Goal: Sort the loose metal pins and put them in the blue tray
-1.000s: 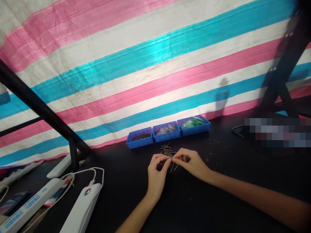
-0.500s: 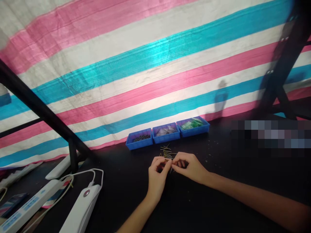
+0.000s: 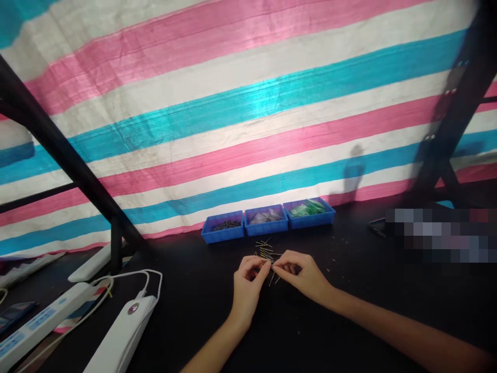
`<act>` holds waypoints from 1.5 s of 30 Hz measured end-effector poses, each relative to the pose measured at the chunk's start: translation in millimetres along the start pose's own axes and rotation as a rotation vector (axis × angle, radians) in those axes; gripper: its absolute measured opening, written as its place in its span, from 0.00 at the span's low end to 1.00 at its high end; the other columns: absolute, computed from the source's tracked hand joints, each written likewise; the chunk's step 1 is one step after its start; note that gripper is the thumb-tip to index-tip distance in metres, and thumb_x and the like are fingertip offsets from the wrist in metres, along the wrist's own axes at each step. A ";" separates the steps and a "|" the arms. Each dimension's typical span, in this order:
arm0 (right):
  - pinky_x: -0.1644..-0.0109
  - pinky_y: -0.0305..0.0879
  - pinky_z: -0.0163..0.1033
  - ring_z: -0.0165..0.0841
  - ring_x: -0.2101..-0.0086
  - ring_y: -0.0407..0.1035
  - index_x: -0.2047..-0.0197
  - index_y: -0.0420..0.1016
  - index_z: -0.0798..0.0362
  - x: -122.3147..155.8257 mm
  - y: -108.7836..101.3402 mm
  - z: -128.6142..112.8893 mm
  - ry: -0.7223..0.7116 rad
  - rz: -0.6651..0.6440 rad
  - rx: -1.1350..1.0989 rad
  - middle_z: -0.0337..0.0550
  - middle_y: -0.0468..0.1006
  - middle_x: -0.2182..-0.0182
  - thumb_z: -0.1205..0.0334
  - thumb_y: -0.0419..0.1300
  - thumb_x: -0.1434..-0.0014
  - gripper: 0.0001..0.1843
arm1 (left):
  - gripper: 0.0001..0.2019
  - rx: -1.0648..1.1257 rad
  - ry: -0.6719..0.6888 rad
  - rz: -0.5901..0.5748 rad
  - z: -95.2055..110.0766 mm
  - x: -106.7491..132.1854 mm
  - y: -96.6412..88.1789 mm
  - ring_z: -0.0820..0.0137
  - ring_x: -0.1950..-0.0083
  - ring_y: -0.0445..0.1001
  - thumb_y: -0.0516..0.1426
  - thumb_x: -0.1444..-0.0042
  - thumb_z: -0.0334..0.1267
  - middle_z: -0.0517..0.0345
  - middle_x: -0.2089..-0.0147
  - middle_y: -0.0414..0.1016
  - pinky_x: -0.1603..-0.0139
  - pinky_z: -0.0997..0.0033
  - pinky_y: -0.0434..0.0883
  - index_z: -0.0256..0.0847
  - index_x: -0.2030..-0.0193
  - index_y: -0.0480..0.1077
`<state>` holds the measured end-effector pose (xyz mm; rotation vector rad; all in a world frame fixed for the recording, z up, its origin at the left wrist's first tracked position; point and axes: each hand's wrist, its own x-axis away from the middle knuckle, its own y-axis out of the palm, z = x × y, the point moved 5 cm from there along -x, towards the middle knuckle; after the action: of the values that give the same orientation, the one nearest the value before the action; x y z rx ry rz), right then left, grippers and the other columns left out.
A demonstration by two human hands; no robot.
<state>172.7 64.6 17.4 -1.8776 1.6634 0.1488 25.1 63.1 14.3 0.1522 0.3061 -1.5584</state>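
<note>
My left hand (image 3: 247,288) and my right hand (image 3: 303,273) meet over the black table (image 3: 295,331), thumb and forefinger of each pinched together, fingertips almost touching. Whatever lies between the fingertips is too small to make out. Just beyond them is a loose pile of thin, brass-coloured, screw-like pieces (image 3: 265,252). A couple of thin dark rods stick out below the fingers. Behind the pile stand three blue trays in a row: a left tray (image 3: 222,238) of dark thin pieces, a middle tray (image 3: 267,229) of clear plastic bags and a right tray (image 3: 312,221) of green-marked bags.
On the left lie a white power strip (image 3: 42,324), a white box-like device (image 3: 123,331) and a white cable (image 3: 160,284). Black metal posts (image 3: 73,155) rise at both sides. A striped sheet (image 3: 233,150) hangs behind the table. A blurred patch covers things at right.
The view has shifted slightly, so the trays and the sheet appear lower. Both hands stay pinched together near the pile, and more of the thin rods shows beneath the fingers.
</note>
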 end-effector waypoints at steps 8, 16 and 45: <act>0.76 0.54 0.33 0.26 0.79 0.57 0.71 0.77 0.55 -0.8 1.7 -0.5 -0.028 -0.058 0.074 0.39 0.67 0.79 0.60 0.58 0.47 0.09 | 0.10 -0.045 0.021 0.010 1.8 -2.0 0.7 0.73 0.67 0.66 0.59 0.52 0.42 0.57 0.66 0.65 0.70 0.75 0.63 0.36 0.75 0.71; 0.74 0.57 0.33 0.29 0.76 0.62 0.70 0.75 0.54 -10.1 -0.9 -10.6 -0.094 -0.030 0.084 0.40 0.70 0.76 0.58 0.57 0.45 0.10 | 0.10 -0.016 0.065 0.054 15.8 5.1 -1.5 0.72 0.67 0.66 0.58 0.51 0.42 0.56 0.67 0.66 0.71 0.75 0.62 0.37 0.70 0.73; 0.70 0.64 0.34 0.32 0.74 0.70 0.70 0.79 0.57 -116.5 46.6 -32.5 -0.010 -0.184 -0.015 0.44 0.79 0.75 0.55 0.59 0.49 0.13 | 0.21 -0.190 0.162 0.424 23.8 -1.0 -39.4 0.68 0.55 0.64 0.56 0.49 0.38 0.50 0.49 0.59 0.59 0.68 0.66 0.42 0.48 0.57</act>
<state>96.0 147.4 81.0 -2.0259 1.4778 0.0952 -11.8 56.8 41.0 0.1817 0.5126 -1.0929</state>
